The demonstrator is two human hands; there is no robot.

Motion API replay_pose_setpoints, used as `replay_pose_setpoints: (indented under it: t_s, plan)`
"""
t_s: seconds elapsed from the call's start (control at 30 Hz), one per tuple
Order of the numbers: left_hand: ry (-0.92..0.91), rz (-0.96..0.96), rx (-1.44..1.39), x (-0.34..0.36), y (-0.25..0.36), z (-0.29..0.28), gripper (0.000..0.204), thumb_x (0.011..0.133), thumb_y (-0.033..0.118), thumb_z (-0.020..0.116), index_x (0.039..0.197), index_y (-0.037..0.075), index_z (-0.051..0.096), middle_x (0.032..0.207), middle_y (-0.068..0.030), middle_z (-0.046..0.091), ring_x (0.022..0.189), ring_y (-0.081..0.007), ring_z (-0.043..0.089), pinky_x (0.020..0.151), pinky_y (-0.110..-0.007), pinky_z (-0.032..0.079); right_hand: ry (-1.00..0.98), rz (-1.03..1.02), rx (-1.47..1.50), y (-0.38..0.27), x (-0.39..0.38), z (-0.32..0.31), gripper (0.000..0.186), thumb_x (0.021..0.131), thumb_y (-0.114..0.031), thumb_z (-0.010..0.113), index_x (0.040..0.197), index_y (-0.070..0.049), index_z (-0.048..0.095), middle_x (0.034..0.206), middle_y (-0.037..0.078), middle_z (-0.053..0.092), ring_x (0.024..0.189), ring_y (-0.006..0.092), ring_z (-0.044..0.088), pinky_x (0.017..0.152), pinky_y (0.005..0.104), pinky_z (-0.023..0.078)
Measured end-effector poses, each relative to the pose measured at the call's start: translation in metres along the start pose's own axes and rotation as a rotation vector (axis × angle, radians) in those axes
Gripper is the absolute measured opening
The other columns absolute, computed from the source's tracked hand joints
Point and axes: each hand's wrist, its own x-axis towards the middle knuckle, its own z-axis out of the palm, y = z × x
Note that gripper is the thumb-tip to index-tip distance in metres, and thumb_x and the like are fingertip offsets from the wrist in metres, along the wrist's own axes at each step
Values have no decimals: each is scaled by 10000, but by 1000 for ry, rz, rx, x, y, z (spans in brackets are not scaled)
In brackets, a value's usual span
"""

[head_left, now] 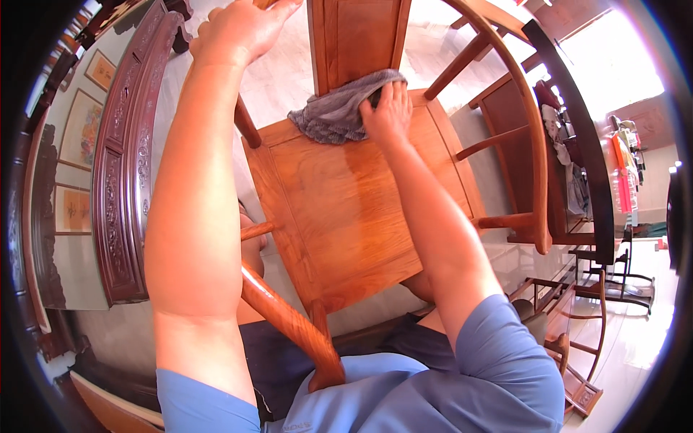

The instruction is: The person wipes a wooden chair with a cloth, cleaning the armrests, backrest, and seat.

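A wooden armchair with a honey-brown seat and a curved rail lies beneath me, its upright back panel at the top of the view. My left hand is raised to the top edge, fingers closed on the chair's wooden rail, which my forearm partly hides. A bunched grey cloth lies at the base of the back panel. My right hand presses on this cloth with its fingers bent into it, at the rear of the seat.
A dark carved cabinet stands at the left beside framed pictures. At the right are a long dark table with bundled items and other wooden chairs. Pale tiled floor shows around the armchair.
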Motion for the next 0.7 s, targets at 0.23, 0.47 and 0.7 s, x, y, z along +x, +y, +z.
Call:
replay_pose_setpoints:
  t_s: [0.23,0.47,0.7]
  plan:
    - [79,17,-26,-2,-8,5,773,894,682,620,1345,55,626,1235,-307,678,1186,-464,643,1007,-517,508,-237,151,28,-114,-31,30,878,930,-541,576,1390,195,446,1578,360,347,1535,455,237,1279,523,134]
    - [102,110,-166,8,-18,10,690,921,616,648,1273,23,659,1138,-309,708,1124,-457,676,956,-487,529,-364,-194,-369,-35,-12,-12,665,1063,-558,408,1465,-35,496,1595,161,417,1547,337,265,1284,539,127]
    - [85,135,-218,9,-25,14,671,925,594,672,1258,11,673,1101,-286,726,1092,-408,701,927,-455,532,-72,-334,-202,22,15,-16,279,943,-214,600,1184,-78,635,1319,93,599,1271,317,525,1185,534,303]
